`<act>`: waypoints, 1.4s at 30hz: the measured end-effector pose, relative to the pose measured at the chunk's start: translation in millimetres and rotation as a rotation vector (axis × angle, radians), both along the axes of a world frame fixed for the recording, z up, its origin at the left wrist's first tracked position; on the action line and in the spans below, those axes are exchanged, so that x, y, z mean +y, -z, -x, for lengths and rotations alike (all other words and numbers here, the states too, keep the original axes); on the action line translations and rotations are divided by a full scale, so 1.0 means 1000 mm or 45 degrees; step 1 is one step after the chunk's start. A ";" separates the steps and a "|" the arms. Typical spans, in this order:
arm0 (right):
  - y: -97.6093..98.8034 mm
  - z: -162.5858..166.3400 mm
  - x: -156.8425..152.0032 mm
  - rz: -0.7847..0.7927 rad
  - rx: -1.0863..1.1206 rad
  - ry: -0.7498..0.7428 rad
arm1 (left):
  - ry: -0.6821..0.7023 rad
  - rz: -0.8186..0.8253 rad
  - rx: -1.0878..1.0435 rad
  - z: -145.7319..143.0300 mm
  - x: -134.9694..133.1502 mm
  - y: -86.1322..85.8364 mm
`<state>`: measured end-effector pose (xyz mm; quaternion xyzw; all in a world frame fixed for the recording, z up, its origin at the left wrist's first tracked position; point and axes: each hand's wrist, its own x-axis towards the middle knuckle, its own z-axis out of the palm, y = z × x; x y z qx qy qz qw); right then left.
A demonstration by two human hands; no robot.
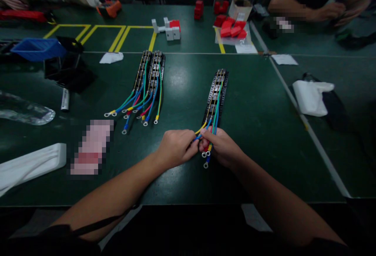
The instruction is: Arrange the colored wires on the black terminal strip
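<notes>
A long black terminal strip point(217, 91) lies on the dark green table point(258, 130) ahead of me, with several coloured wires point(216, 111) running down it toward me. Both hands meet at the strip's near end. My left hand point(176, 146) is closed, pinching the wires between thumb and fingers. My right hand point(221, 146) is closed round the same bundle, whose ring terminals point(206, 158) hang out below the fingers.
Two more wired terminal strips point(149, 78) lie side by side to the left. A blue bin point(38, 48) and a white foam piece point(32, 164) sit at left, red parts point(232, 27) at the back, a white cloth point(311, 97) at right. Another person's hands point(337, 11) work at far right.
</notes>
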<state>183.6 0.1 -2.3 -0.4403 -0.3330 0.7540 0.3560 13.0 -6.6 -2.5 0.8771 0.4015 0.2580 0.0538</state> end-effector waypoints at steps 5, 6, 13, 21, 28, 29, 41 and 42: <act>0.001 0.000 0.000 0.008 0.003 -0.010 | 0.024 0.011 -0.001 0.001 0.000 -0.002; 0.002 0.000 0.000 0.004 0.008 -0.008 | 0.034 0.013 -0.001 0.002 0.000 -0.002; 0.002 0.000 0.000 -0.003 0.004 -0.016 | 0.021 -0.005 -0.025 0.001 0.000 0.000; 0.001 0.000 0.000 0.001 0.004 -0.003 | 0.014 0.002 -0.026 0.000 0.000 0.000; 0.000 -0.001 0.000 -0.046 -0.047 -0.016 | 0.023 0.082 -0.166 0.004 0.000 -0.002; 0.000 -0.001 0.000 -0.058 -0.061 -0.020 | 0.021 0.083 -0.176 0.005 -0.001 -0.002; 0.001 -0.001 -0.001 -0.043 -0.070 -0.018 | 0.015 0.066 -0.067 0.003 -0.002 -0.002; 0.000 -0.001 -0.001 -0.043 -0.072 -0.022 | 0.012 0.076 -0.061 0.003 -0.002 -0.003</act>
